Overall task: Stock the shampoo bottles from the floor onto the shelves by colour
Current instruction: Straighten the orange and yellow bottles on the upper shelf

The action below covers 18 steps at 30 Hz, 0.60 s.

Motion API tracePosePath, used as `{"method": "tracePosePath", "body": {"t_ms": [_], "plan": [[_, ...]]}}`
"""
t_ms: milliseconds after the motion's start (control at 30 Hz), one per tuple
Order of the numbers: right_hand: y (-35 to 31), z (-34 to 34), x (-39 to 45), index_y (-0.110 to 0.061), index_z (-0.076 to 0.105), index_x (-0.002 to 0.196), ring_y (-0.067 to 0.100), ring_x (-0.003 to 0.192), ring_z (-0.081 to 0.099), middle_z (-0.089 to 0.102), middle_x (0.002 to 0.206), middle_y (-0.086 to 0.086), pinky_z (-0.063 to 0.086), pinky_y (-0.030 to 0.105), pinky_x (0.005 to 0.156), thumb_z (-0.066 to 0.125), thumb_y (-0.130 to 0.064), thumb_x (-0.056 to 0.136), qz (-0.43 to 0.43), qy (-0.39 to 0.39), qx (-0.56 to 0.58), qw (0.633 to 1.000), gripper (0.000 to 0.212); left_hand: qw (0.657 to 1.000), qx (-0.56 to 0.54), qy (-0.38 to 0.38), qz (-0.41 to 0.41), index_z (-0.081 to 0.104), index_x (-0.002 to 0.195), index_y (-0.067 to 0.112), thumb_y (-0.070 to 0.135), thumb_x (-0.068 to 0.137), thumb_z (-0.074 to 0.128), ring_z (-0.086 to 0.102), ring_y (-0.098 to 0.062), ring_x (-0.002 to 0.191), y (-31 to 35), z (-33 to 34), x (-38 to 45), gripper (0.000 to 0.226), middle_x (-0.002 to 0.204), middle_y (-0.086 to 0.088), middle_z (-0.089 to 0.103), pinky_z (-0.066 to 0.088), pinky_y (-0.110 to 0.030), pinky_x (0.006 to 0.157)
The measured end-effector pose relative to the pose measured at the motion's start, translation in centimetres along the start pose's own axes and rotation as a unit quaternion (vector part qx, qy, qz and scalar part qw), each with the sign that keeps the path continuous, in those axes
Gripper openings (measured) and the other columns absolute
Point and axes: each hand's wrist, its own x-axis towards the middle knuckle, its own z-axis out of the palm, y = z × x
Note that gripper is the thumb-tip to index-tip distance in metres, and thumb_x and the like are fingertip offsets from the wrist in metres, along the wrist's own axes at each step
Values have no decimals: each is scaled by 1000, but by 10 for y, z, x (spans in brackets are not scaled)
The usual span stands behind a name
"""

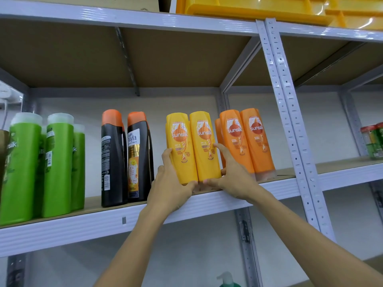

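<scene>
Two yellow Sunsilk bottles (pixel 192 146) stand side by side at the front of the grey shelf (pixel 238 195). My left hand (pixel 172 181) grips the left yellow bottle low on its side, thumb under its base. My right hand (pixel 230 172) grips the right yellow bottle, fingers against its right side, thumb at its base. Orange Sunsilk bottles (pixel 246 141) stand just right of them. Black bottles with orange caps (pixel 126 158) stand to the left, and green bottles (pixel 45 166) fill the far left.
A perforated grey upright (pixel 290 121) divides this bay from the bay on the right, where small red-lidded jars (pixel 373 141) sit. Yellow plastic bins (pixel 279 9) and a cardboard box (pixel 93 2) rest on the top shelf. A green pump bottle (pixel 228 280) shows at the bottom edge.
</scene>
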Motion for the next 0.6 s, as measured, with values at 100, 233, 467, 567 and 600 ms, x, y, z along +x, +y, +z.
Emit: {"method": "tracePosePath", "body": {"t_ms": [100, 233, 467, 567, 600], "plan": [[0, 0, 0, -48, 13, 153, 25, 116, 58, 49, 145, -4, 53, 44, 97, 85, -33, 80, -2, -3, -1, 1000, 103, 1000, 4, 2, -1, -4, 146, 43, 43, 80, 78, 53, -31, 119, -1, 0, 0, 105, 139, -4, 49, 48, -48, 98], [-1, 4, -2, -49, 11, 153, 27, 120, 58, 47, 147, -4, 52, 48, 99, 87, -37, 77, -7, 1, -9, 1000, 108, 1000, 10, -8, -3, -5, 146, 42, 45, 80, 78, 53, -28, 108, 0, 0, 1, 107, 132, -4, 54, 49, -44, 94], [-2, 6, -3, -49, 11, 153, 26, 114, 60, 52, 141, -3, 53, 42, 93, 86, -35, 78, -8, 4, 8, 1000, 107, 1000, 4, -17, -7, -7, 146, 41, 43, 81, 78, 49, -24, 100, -1, 0, 1, 107, 128, -4, 57, 48, -42, 89], [-3, 6, -5, -47, 8, 155, 30, 112, 61, 58, 132, 3, 48, 36, 88, 86, -39, 77, -5, 5, -9, 1000, 110, 1000, 4, -21, -4, -7, 147, 40, 47, 80, 78, 43, -21, 99, 0, 0, 0, 109, 130, -1, 54, 43, -39, 86], [-3, 7, -5, -46, 7, 155, 31, 111, 62, 60, 130, 4, 47, 36, 88, 85, -39, 78, -3, 8, -13, 1000, 110, 1000, 1, -22, -4, -7, 147, 40, 46, 80, 78, 43, -21, 99, 1, -1, 0, 109, 131, -2, 54, 42, -38, 85]]}}
